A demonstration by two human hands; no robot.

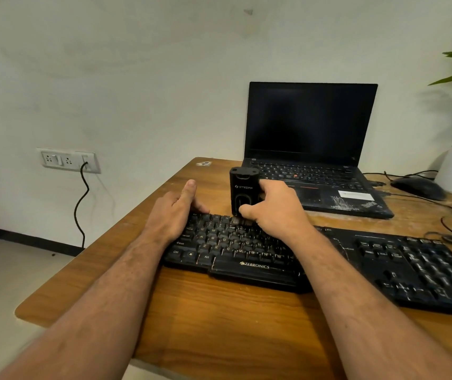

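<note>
Step in hand, as judged: brushing debris out of the upper key rows of the keyboard (230, 242), which lies across the lower centre of the frame on the table (219, 319).

Grip, right hand (277, 212): closed round the lower body of the black cleaning tool (244, 187), thumb across its front. The tool stands upright at frame centre, its bristle end touching the top key rows.

Grip, left hand (176, 212): holds nothing. It rests on the keyboard's upper-left corner, thumb straight and fingers laid over the far edge, apparently steadying the board.

Recommendations:
- Hold the tool upright so the bristles enter the gaps between keys rather than skate over the caps.
- Work along one row at a time, with short strokes directed away from the cleaned rows.
- Press lightly; heavy pressure splays the bristles and may lift a cap.
- Maintain the left-hand brace so the board does not slide on the table.

Legible writing:
- Tool: "STRIFF", with a small emblem before it.
- Keyboard front edge: "ZEBRONICS".
- Key legends: Ctrl, Alt, Shift, and the letters V, B, N, M.
- Laptop (309, 122), right of centre, screen dark: "ThinkPad" on the palm rest. The white sticker beside it cannot be read.
- The sticker at the table's far corner is too small to read.
</note>
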